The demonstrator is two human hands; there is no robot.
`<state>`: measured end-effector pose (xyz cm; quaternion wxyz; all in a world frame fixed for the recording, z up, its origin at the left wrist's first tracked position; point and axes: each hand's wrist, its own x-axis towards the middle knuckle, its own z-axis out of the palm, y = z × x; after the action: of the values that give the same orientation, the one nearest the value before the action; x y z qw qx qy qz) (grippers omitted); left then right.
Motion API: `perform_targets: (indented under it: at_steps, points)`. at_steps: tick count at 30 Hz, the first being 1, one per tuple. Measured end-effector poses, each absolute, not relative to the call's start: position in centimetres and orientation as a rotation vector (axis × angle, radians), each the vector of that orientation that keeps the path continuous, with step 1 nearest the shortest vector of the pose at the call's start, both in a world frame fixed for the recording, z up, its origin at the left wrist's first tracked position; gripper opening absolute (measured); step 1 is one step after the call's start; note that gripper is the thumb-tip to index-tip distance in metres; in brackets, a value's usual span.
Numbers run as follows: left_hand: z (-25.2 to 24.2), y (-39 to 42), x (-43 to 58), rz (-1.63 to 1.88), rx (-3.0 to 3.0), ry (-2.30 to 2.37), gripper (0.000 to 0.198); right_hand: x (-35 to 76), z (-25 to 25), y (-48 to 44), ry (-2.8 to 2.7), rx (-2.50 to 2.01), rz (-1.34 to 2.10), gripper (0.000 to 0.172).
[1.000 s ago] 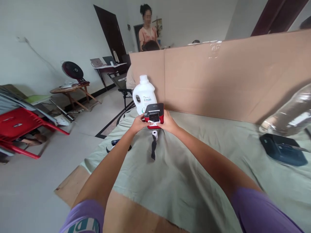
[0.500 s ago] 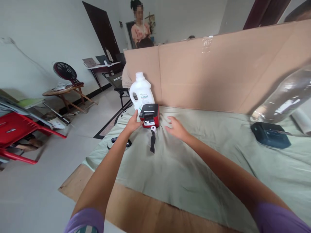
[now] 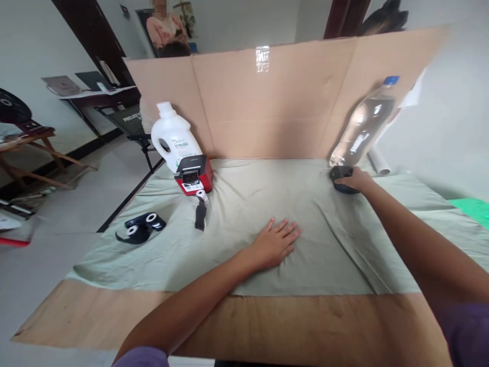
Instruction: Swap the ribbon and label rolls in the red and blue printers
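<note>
From the head view, I saw the right hand [image 3: 358, 180] clasping the dark case [image 3: 341, 172] near the clear bottle's [image 3: 362, 130] foot, while the left hand [image 3: 273, 248] lay empty, fingers spread wide, on the pale green cloth [image 3: 252, 199].

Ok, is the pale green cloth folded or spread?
Spread, wrinkled: the pale green cloth covers most of the wooden tabletop, under the left hand.

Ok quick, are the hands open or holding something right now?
Left hand: open, resting flat on the pale green fabric cloth.
Right hand: closed on the dark, rounded, boxy device.
</note>
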<state>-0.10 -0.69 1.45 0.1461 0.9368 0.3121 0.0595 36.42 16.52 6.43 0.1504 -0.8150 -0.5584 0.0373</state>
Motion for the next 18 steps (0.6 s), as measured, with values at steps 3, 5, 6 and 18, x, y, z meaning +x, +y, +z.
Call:
perform_targets:
  at_steps: [3,5,6,18]
  points:
    - [1.0,-2.1,0.6,0.124,2.729,0.858,0.055,36.6,6.3,16.5,-1.513,-2.450,0.202,0.084]
    - [1.2,-3.2,0.3,0.113,2.730,0.847,0.058,35.6,6.6,15.9,-1.481,-2.481,0.222,0.089]
    - [1.3,-3.7,0.2,0.112,2.728,0.840,0.060,34.7,6.9,15.3,-1.471,-2.487,0.222,0.091]
    - [0.9,-7.5,1.6,0.170,2.700,0.422,0.060,13.9,5.9,5.4,-1.836,-1.919,0.278,0.094]
